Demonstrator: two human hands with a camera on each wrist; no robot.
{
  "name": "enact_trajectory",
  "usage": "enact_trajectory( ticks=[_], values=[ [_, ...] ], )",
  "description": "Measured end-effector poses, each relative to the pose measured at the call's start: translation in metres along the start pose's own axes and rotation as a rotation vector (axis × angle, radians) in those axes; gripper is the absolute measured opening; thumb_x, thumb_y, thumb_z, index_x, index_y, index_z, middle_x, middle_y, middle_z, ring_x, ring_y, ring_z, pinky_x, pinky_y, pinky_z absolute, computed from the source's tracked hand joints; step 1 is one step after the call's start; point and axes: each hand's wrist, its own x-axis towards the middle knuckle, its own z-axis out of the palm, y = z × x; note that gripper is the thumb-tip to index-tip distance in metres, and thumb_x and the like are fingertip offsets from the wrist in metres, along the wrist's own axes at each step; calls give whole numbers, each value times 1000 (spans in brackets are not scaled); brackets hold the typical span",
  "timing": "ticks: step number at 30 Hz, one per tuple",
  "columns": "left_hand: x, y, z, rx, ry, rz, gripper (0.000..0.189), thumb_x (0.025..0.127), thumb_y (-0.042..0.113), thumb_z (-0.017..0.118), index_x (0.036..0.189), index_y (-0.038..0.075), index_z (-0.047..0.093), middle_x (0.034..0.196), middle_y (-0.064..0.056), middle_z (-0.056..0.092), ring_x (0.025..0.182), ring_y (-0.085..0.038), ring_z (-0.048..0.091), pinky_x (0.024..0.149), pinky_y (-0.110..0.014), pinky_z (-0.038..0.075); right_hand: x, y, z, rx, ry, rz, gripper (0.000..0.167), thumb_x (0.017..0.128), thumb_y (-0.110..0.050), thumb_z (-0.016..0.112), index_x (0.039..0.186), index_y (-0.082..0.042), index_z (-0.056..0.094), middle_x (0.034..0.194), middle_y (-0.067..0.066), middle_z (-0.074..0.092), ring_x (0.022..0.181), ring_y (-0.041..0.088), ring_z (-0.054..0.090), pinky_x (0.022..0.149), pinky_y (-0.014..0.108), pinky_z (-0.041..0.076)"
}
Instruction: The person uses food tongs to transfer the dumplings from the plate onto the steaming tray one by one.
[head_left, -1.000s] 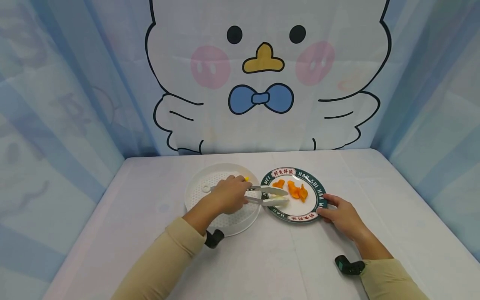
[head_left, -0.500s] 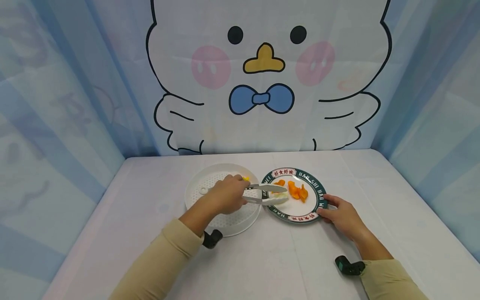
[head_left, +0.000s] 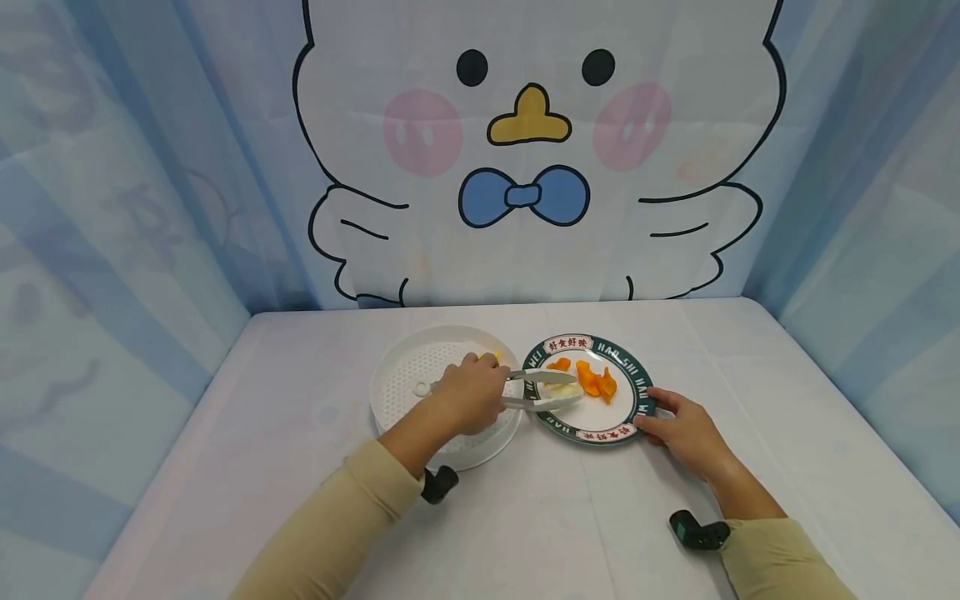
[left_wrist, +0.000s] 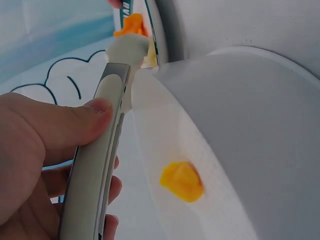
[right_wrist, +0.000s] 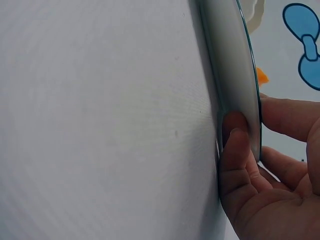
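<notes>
My left hand grips a pair of tongs, thumb along one arm and fingers around the other. Their pale tips reach over the left part of a round plate with a green lettered rim. A pale whitish-yellow piece lies between or just under the tips; whether it is pinched I cannot tell. Several orange pieces sit farther in on the plate. My right hand holds the plate's right rim, as the right wrist view confirms, with fingers above and below the edge.
Left of the plate, close against it, stands a round white tray with a perforated base, partly hidden by my left arm. A yellow piece lies inside it. A white cloth covers the table; a printed curtain hangs behind.
My left hand and the tongs have shifted slightly left, then a little right, with the tips staying over the plate. The right hand and plate look still.
</notes>
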Motion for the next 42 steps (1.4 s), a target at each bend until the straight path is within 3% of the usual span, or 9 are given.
enact_trajectory(
  ticks=[7, 17, 28, 36, 42],
  values=[
    [-1, -12, 2, -122, 13, 20, 48, 95, 26, 71, 140, 14, 59, 138, -8, 55, 120, -26, 52, 94, -43, 51, 1, 1, 1, -1, 3, 4, 72, 97, -22, 67, 152, 6, 30, 150, 33, 34, 92, 22, 64, 88, 33, 55],
    [-14, -39, -12, -317, 99, 122, 50, 96, 19, 71, 141, 4, 55, 134, -12, 58, 118, -28, 55, 99, -41, 46, 2, 1, 0, -4, 0, 12, 72, 97, -22, 67, 153, 5, 30, 150, 33, 35, 91, 22, 64, 89, 35, 55],
    [-31, -76, -18, -367, 94, 3, 55, 96, 20, 70, 145, 3, 51, 137, -15, 55, 119, -28, 55, 100, -44, 47, -1, -2, -1, -4, -4, 12, 72, 98, -22, 66, 153, 6, 30, 150, 33, 34, 91, 23, 63, 87, 32, 55],
    [-44, -110, -9, -391, 98, -58, 55, 98, 18, 66, 146, -1, 47, 139, -22, 52, 121, -35, 54, 99, -50, 45, 0, -2, -1, -7, -2, 6, 72, 97, -22, 67, 153, 7, 30, 149, 33, 35, 90, 22, 64, 86, 32, 55],
    [-45, -125, -2, -379, 109, -98, 55, 99, 19, 65, 145, -4, 47, 138, -26, 52, 119, -38, 54, 97, -52, 45, -1, -2, -1, -1, -3, 7, 72, 97, -21, 66, 152, 7, 30, 149, 34, 35, 91, 22, 64, 86, 32, 55]
  ],
)
